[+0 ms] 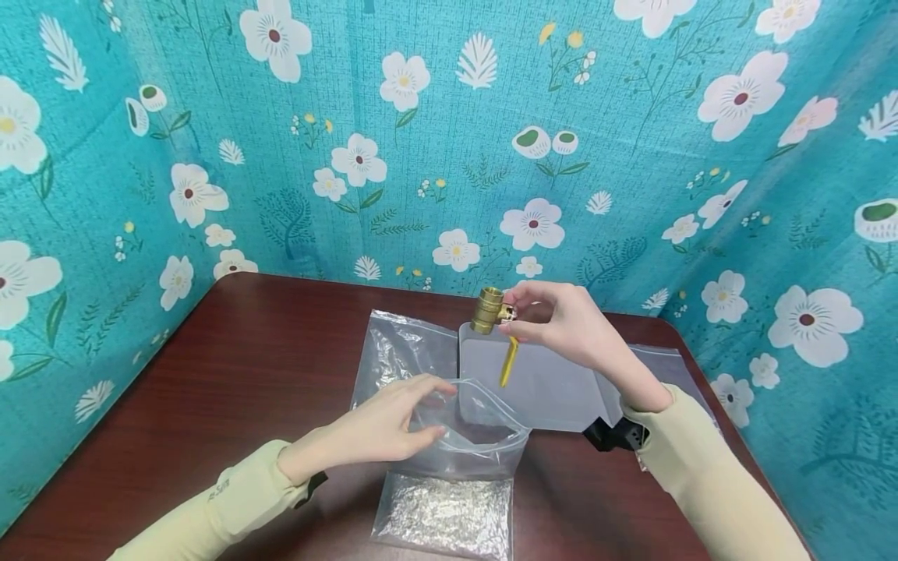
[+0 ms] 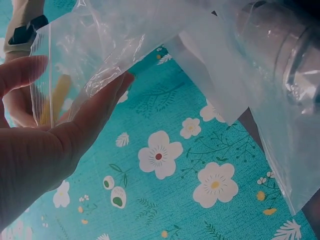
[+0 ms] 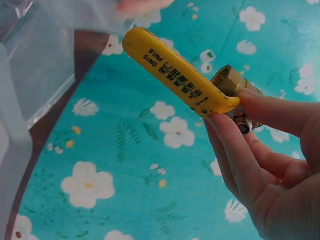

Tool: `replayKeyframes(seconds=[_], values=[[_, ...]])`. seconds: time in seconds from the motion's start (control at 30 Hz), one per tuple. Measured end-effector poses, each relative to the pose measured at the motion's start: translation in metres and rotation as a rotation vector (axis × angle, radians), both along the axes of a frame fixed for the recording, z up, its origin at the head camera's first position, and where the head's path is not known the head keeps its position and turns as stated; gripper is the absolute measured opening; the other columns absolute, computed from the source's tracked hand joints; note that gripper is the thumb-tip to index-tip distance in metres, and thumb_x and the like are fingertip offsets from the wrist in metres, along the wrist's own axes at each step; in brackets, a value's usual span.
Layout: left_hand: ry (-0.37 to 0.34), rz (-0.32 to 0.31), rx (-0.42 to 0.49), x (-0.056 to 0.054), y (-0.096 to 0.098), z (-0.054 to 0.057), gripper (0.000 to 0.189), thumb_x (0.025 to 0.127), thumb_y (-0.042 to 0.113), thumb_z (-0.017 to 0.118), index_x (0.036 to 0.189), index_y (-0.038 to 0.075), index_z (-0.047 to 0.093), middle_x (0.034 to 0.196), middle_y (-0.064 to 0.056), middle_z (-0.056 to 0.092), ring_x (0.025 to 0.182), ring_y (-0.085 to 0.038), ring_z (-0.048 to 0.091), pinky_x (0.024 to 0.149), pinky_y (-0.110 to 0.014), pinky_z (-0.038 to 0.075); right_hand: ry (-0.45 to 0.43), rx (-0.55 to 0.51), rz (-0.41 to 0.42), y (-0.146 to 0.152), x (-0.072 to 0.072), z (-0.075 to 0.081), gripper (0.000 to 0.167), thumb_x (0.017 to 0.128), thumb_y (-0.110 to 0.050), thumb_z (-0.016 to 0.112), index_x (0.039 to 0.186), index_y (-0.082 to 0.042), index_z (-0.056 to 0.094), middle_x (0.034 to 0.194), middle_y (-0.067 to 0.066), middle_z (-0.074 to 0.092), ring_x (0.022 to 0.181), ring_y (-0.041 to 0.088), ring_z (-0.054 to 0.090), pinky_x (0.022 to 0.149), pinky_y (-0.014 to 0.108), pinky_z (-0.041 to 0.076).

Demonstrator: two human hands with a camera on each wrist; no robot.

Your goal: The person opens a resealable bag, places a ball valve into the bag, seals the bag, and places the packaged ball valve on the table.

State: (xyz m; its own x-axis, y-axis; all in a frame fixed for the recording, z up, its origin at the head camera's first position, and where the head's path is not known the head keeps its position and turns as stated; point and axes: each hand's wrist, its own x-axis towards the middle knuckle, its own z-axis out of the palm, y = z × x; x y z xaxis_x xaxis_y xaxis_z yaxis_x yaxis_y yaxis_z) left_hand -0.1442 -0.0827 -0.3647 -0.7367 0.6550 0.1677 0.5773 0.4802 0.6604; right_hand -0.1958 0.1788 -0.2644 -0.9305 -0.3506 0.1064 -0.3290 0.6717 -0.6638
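A brass ball valve with a yellow lever handle is held up between the thumb and fingers of my right hand. Black print runs along the handle. The lever points down toward a clear zip bag, whose mouth gapes below the valve. My left hand is at the left side of that mouth, thumb and fingers spread apart. In the left wrist view, clear film lies between the thumb and the straight fingers.
Behind the open bag lies a flat grey panel. Another clear bag lies at its left, and more clear plastic at its right. A shiny silvery packet is near the front of the dark red table. A floral curtain encloses the back and sides.
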Motion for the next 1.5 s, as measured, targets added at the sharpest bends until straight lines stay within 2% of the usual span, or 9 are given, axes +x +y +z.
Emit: replayKeyframes(seconds=[0.27,0.4,0.53,0.83,0.93,1.03,1.27,1.37,1.5], values=[[-0.018,0.024,0.010,0.000,0.000,0.005,0.050,0.089,0.018,0.069,0.135,0.006,0.052,0.130,-0.012,0.063,0.069,-0.004,0.054,0.063,-0.018,0.049,0.116,-0.031,0.094,-0.010,0.031,0.008,0.030,0.081,-0.018,0.083,0.108,-0.014,0.069,0.097,0.002,0.074,0.085,0.010,0.071,0.068,0.024,0.056],[-0.015,0.029,-0.001,-0.001,0.000,0.006,0.051,0.090,0.019,0.068,0.136,0.005,0.051,0.132,-0.012,0.062,0.080,-0.010,0.057,0.067,-0.019,0.049,0.151,-0.042,0.146,-0.012,0.043,0.002,0.027,0.079,-0.014,0.083,0.102,-0.014,0.069,0.094,0.000,0.072,0.082,0.007,0.070,0.067,0.022,0.058],[-0.023,0.024,0.005,-0.001,-0.001,0.008,0.052,0.090,0.019,0.069,0.137,0.006,0.051,0.133,-0.013,0.061,0.078,-0.011,0.058,0.066,-0.019,0.049,0.168,-0.046,0.192,-0.013,0.052,-0.010,0.026,0.077,-0.010,0.084,0.098,-0.012,0.069,0.093,0.001,0.072,0.079,0.006,0.069,0.066,0.020,0.059],[0.024,0.022,0.001,0.002,0.001,0.007,0.054,0.088,0.017,0.071,0.136,0.005,0.051,0.131,-0.010,0.062,0.098,-0.018,0.066,0.079,-0.024,0.053,0.391,0.124,0.314,-0.021,0.063,-0.032,0.027,0.074,-0.003,0.084,0.094,-0.012,0.069,0.087,-0.003,0.072,0.076,0.006,0.069,0.068,0.019,0.057],[0.033,0.015,0.014,0.003,0.003,0.005,0.055,0.086,0.014,0.072,0.136,0.004,0.051,0.132,-0.011,0.062,0.086,-0.014,0.067,0.076,-0.023,0.053,0.441,0.172,0.329,-0.025,0.066,-0.037,0.026,0.074,0.002,0.082,0.093,-0.010,0.068,0.084,-0.002,0.070,0.074,0.005,0.067,0.066,0.017,0.056],[0.037,0.018,0.015,0.004,0.005,0.005,0.056,0.085,0.013,0.073,0.136,0.003,0.051,0.132,-0.011,0.062,0.072,-0.006,0.057,0.072,-0.021,0.050,0.467,0.247,0.317,-0.028,0.070,-0.040,0.024,0.075,0.004,0.079,0.092,-0.009,0.069,0.082,-0.001,0.068,0.070,0.004,0.062,0.061,0.015,0.052],[-0.009,0.048,0.017,0.007,0.009,0.004,0.058,0.084,0.012,0.074,0.137,0.005,0.051,0.133,-0.010,0.061,0.094,-0.017,0.064,0.076,-0.022,0.052,0.471,0.422,0.284,-0.039,0.078,-0.044,0.018,0.081,0.000,0.076,0.096,-0.008,0.070,0.085,0.001,0.067,0.069,0.010,0.066,0.056,0.018,0.051],[-0.034,0.058,0.028,0.008,0.012,0.003,0.059,0.084,0.011,0.074,0.138,0.004,0.051,0.133,-0.011,0.061,0.089,-0.020,0.066,0.069,-0.020,0.051,0.538,0.499,0.289,-0.043,0.078,-0.049,0.017,0.080,-0.001,0.077,0.094,-0.006,0.068,0.080,0.001,0.066,0.068,0.015,0.067,0.054,0.023,0.052],[-0.033,0.083,0.011,0.009,0.016,0.004,0.058,0.084,0.012,0.075,0.137,0.005,0.051,0.131,-0.009,0.061,0.074,-0.012,0.059,0.065,-0.019,0.048,0.607,0.551,0.291,-0.047,0.073,-0.055,0.018,0.075,0.002,0.078,0.086,-0.006,0.066,0.071,0.000,0.061,0.062,0.015,0.064,0.049,0.024,0.050]])
